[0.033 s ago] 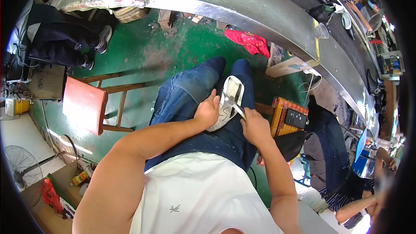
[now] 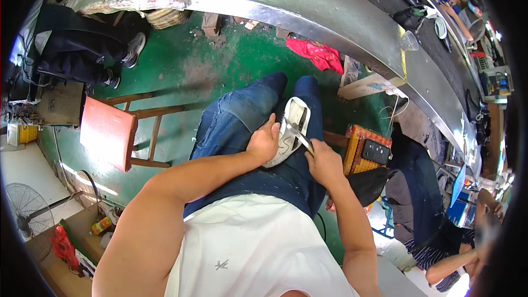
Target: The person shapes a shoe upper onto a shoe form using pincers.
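Note:
A white shoe [image 2: 284, 149] lies along my thighs, its opening facing up and its far end pointing away from me. My left hand [image 2: 265, 144] rests against the shoe's left side, fingers stretched forward and thumb raised. From the right, my right hand [image 2: 324, 161] is wrapped round the grip of a metal hand tool [image 2: 300, 135]. The tool has a slim shaft and what looks like a hammer head, its end over the shoe's opening. Whether the head touches the inside I cannot tell.
A stool with a reddish-brown seat [image 2: 108, 133] stands at the left. On my right, a woven-topped stool [image 2: 355, 155] carries a black phone-like device [image 2: 375, 152]. Ahead runs a long metal bench [image 2: 264, 14], with a pink cloth [image 2: 316, 55] under it. Other people sit at both sides.
The tool's head has tilted slightly over the shoe in my right hand. My left hand and the shoe stay in place.

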Demonstrator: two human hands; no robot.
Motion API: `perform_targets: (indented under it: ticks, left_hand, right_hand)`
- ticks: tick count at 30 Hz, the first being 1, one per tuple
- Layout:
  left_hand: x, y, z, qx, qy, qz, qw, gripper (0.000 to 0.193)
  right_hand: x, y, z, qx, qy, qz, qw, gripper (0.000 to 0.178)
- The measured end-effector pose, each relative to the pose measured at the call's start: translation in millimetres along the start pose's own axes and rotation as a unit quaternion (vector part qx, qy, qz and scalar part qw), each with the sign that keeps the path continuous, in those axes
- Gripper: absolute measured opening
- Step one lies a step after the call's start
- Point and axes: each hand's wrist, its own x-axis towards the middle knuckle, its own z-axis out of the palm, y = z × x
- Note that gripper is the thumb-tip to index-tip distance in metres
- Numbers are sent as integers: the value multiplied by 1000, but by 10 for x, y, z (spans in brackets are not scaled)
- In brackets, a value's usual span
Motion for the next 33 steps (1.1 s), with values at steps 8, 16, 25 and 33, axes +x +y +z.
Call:
perform_targets:
  ticks: [8,16,25,33]
  left_hand:
    - [-113,258,-290,168,-158,111,967,56]
    - [25,464,-418,178,-222,70,956,58]
    - [0,349,-549,187,-253,157,936,57]
    - [-151,116,-643,17,-258,39,965,97]
  right_hand:
    - [73,618,78,228,-122,41,965,26]
    - [230,298,-392,342,-108,78,930,29]
    - [410,207,-131,160,-35,-30,986,45]
    - [26,36,-12,153,-49,-55,986,37]
